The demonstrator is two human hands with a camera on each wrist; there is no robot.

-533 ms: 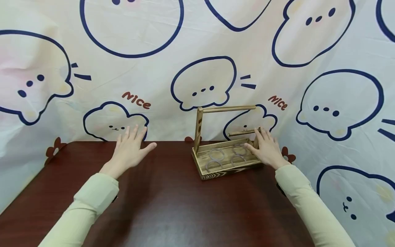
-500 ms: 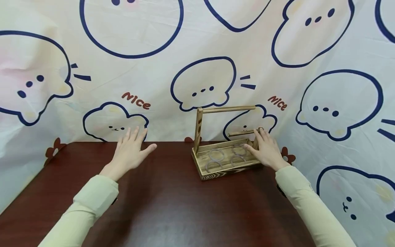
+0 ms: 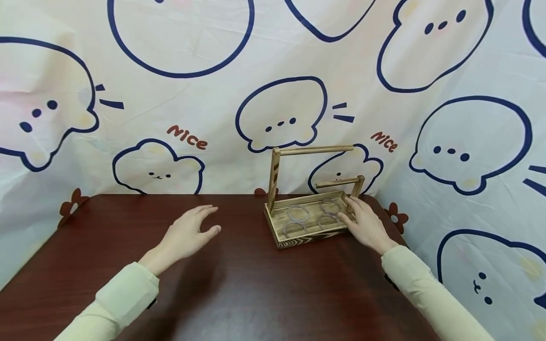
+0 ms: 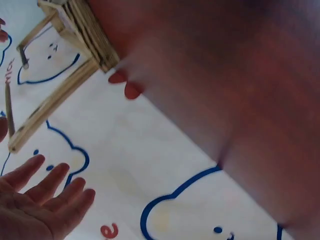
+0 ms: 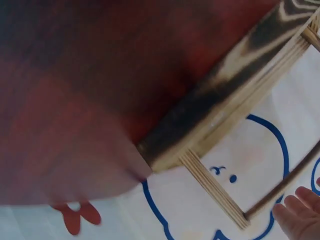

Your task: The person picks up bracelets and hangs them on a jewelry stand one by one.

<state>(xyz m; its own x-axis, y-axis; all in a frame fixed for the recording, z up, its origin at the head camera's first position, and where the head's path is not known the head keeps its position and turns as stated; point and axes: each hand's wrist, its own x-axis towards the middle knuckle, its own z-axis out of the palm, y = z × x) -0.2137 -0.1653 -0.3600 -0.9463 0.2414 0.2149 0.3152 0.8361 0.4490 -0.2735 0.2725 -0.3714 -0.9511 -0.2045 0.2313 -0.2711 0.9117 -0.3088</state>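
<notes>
A wooden rack (image 3: 309, 237) stands on the dark red table (image 3: 251, 293), right of the middle. It has a shallow tray, a tall left upright (image 3: 274, 177) with a rod, and a lower right upright (image 3: 357, 185) with another rod. Several pale rings (image 3: 299, 213) show on the tray's floor. My right hand (image 3: 368, 226) is at the tray's right end, fingers loosely extended and holding nothing; whether it touches the wood I cannot tell. Left of the rack, over the table, my left hand (image 3: 184, 237) is bare, with its fingers relaxed and thumb apart.
A white cloth (image 3: 222, 118) with blue cartoon outlines hangs behind the table and along its right side. The table's back edge (image 3: 230, 194) meets this cloth just behind the rack.
My left hand has lowered and turned sideways, drawing back toward me. My right hand has come down from the right upright to the tray's right end. The rack has not moved.
</notes>
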